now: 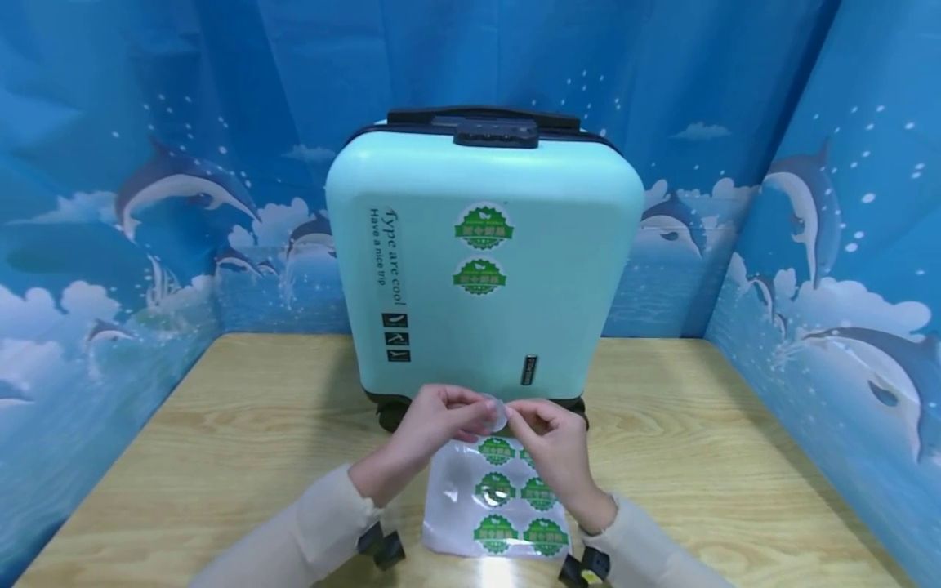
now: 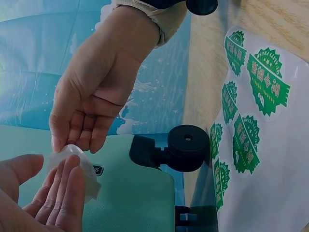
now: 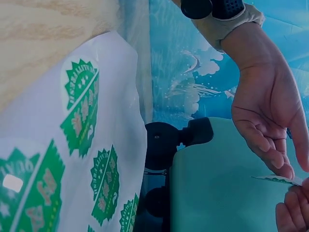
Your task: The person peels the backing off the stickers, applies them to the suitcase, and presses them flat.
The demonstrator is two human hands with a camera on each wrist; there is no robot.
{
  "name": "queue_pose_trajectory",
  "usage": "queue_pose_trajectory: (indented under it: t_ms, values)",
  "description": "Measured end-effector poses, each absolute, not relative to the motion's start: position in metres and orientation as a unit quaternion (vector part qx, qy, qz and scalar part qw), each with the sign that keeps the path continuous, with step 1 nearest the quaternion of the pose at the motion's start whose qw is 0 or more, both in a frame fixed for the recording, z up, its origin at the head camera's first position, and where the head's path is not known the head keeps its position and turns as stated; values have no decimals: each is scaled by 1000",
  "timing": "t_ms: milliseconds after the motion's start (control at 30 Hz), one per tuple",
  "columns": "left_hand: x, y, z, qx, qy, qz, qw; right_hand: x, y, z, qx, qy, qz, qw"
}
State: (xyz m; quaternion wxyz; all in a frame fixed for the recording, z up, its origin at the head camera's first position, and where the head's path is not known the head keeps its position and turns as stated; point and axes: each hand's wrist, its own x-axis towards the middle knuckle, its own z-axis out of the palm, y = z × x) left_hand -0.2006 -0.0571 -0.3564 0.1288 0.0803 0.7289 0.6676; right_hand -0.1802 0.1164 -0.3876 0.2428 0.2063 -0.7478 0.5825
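A small round sticker (image 1: 498,415), its pale back showing, is between my two hands just in front of the suitcase. My right hand (image 1: 555,445) pinches its edge between thumb and fingertip, clearly seen in the left wrist view. My left hand (image 1: 450,414) has nearly straight fingers touching the sticker (image 2: 87,176), with the thumb apart from them. Below the hands lies a sticker sheet (image 1: 450,523) with several green badge stickers. The mint-green suitcase (image 1: 441,327) stands upright behind, bearing two green stickers (image 1: 481,251) one above the other on its front.
The suitcase stands on a wood-grain table (image 1: 243,457), its dark wheels (image 2: 188,147) close beyond the sheet. A blue dolphin-print curtain (image 1: 220,122) encloses the back and sides. Printed lettering (image 1: 385,253) runs down the suitcase's left front.
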Motion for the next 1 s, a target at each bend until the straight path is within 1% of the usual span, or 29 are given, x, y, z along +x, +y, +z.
queue_pose_trajectory:
  t_ms: [433, 1000]
  values:
    - [-205, -54, -358, 86, 732, 663, 131, -182, 116, -393, 234, -767, 532, 271]
    - [-202, -56, -355, 86, 734, 659, 140, -179, 113, -393, 223, -767, 542, 260]
